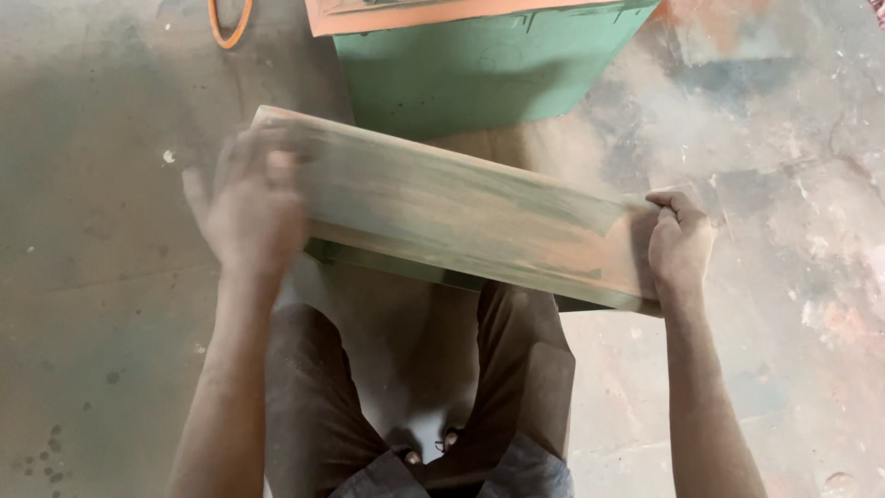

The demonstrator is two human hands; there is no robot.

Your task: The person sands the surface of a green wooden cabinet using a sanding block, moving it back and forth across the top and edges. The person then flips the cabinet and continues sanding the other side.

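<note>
While the long flat wooden board with worn green and orange paint lies across your knees above the dusty concrete floor, your right hand is clenched over its right end. Your left hand, blurred, lies open and flat on its left end. It looks stiff, fairly light and dusty, so grip the ends.

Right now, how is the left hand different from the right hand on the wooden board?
The left hand is blurred and lies open on the wooden board near its left end; the right hand is sharp, with fingers curled around the right end. Both touch the same board.
</note>
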